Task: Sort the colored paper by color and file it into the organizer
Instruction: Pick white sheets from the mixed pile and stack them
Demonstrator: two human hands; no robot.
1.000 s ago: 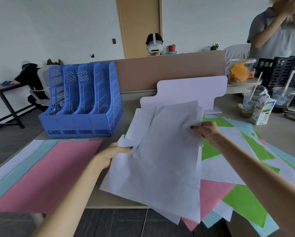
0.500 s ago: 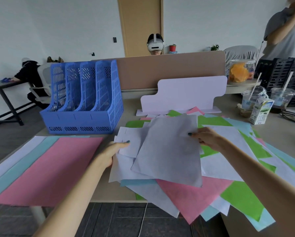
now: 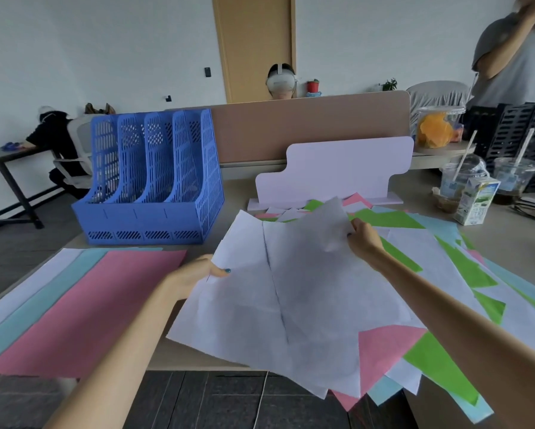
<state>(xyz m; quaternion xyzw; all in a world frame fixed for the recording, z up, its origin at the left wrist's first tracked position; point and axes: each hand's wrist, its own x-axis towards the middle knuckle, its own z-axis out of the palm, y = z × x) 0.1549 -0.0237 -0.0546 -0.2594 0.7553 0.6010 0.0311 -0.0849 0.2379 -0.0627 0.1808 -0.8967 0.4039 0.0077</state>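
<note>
A bundle of white sheets (image 3: 297,292) is lifted over the table's front edge. My left hand (image 3: 198,272) pinches its left edge and my right hand (image 3: 363,238) grips its upper right corner. Under and right of it spreads a mixed pile of green, pink, light blue and white paper (image 3: 464,274). On the left lie sorted sheets: a pink sheet (image 3: 83,308) on top, a light blue sheet (image 3: 37,308) and a white sheet (image 3: 21,283) showing beside it. The blue four-slot organizer (image 3: 154,181) stands behind them with nothing visible in its slots.
A white cut-out board (image 3: 337,168) stands behind the pile. A milk carton (image 3: 476,204), two plastic cups (image 3: 459,178) and black trays (image 3: 520,134) sit at the far right. A person stands at the right, others sit behind the tan divider (image 3: 306,125).
The white sheets were lowered toward the pile half a second ago and are now spread wider and raised again, with both hands shifted slightly right.
</note>
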